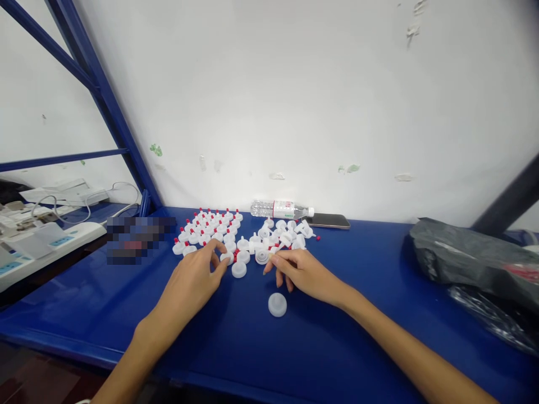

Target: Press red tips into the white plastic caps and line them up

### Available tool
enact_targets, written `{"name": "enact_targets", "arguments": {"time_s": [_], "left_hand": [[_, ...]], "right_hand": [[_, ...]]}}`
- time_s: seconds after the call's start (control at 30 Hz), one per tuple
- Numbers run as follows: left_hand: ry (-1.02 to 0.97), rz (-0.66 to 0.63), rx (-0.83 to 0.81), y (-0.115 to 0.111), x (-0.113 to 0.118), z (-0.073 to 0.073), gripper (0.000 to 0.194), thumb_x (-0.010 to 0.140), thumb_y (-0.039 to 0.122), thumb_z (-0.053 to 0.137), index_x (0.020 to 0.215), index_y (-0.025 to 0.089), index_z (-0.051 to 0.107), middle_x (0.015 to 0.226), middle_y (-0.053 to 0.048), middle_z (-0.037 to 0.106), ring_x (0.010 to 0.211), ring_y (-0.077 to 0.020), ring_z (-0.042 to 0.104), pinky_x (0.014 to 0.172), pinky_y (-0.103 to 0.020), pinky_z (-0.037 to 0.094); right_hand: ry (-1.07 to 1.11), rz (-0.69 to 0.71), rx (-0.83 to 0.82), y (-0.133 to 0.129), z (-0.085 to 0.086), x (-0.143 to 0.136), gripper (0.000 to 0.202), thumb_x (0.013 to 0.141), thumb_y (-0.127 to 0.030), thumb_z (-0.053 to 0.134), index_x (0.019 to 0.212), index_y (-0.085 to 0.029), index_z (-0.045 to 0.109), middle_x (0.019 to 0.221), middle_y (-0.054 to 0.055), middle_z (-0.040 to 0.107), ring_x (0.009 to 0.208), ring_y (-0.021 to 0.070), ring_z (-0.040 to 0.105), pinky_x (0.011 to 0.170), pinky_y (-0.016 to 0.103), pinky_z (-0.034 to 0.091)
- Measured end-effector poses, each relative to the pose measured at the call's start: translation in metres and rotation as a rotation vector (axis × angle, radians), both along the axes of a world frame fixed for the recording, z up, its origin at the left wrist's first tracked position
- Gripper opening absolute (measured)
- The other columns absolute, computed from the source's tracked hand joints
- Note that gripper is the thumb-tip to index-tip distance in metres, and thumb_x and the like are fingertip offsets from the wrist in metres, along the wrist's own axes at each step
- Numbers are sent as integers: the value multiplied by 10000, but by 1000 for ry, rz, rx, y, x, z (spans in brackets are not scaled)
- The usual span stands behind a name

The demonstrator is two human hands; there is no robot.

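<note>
My left hand [191, 278] has thumb and forefinger closed around the sides of a round white plastic cap [226, 257] at the near edge of the rows. My right hand [305, 273] pinches a small white plastic piece [272, 253] at the front of a loose pile; the fingers partly hide it. Several white caps with red tips [210, 224] stand upright in rows to the left. Just in front of the pile lie a white cap [239, 270] and small red tips [236, 255]. Closer to me, a single white disc-shaped cap [277, 304] rests on the blue table.
A clear bottle [282, 209] lies on its side by the wall, with a phone [328, 220] beside it. Dark plastic bags [471, 264] lie at right. White power strips [54, 247] and cables are at left, near a blue metal frame [113, 118]. The blue table [236, 336] lies beneath.
</note>
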State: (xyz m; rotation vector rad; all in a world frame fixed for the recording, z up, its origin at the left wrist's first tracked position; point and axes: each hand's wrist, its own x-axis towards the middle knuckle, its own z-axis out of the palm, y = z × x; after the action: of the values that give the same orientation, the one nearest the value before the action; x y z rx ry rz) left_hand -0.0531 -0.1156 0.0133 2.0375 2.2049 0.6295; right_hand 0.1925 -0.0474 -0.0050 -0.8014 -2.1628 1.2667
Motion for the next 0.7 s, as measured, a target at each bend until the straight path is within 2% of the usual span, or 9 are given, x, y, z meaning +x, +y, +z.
{"name": "enact_targets", "arguments": {"time_s": [0.07,0.13,0.27,0.4,0.57,0.63,0.7], "left_hand": [[-3,7,14,0,6,0,420,957,432,446,1291,224,591,817,-14,722,762,-239,665,676,-330,417],[4,0,-14,1,6,-1,460,958,425,448,1348,220,579,847,-26,731,801,-254,671,706,-342,421],[14,-26,-31,3,-2,-5,354,952,373,440,1159,225,686,953,-55,733,846,-262,660,734,-355,436],[-54,-105,0,1,0,-7,295,945,362,454,986,220,710,1038,-70,711,835,-231,646,780,-356,467],[-249,-234,-40,-3,17,-4,304,938,392,509,1095,222,705,1059,-48,723,777,-187,653,741,-310,498],[-251,-212,-19,-3,17,-4,331,950,375,489,1171,223,683,1060,-43,725,743,-177,646,733,-311,498],[-176,-168,45,-1,13,-6,351,970,329,428,1194,215,673,1060,-56,719,804,-198,652,786,-335,491]], "right_hand": [[1,-1,2,0,-1,0,492,1026,-533,419,994,-177,756,694,7,681,479,85,560,515,201,445],[3,-1,7,0,-1,0,493,1026,-534,418,992,-178,756,690,5,679,476,84,558,516,201,445],[2,0,22,0,-1,-1,503,1025,-543,417,983,-173,755,693,9,683,477,83,559,529,205,449],[0,-6,15,-1,1,-1,521,1014,-570,423,970,-171,754,686,11,680,484,89,566,529,206,447],[-2,-7,25,-1,0,-1,489,1019,-550,427,977,-176,739,680,3,674,486,89,568,531,205,446],[3,-9,32,-1,-1,-1,466,1027,-527,419,967,-178,722,677,-2,670,480,88,562,525,204,444],[10,-21,36,-1,-1,-2,446,1028,-515,421,941,-179,700,673,-7,665,476,87,560,517,202,441]]}}
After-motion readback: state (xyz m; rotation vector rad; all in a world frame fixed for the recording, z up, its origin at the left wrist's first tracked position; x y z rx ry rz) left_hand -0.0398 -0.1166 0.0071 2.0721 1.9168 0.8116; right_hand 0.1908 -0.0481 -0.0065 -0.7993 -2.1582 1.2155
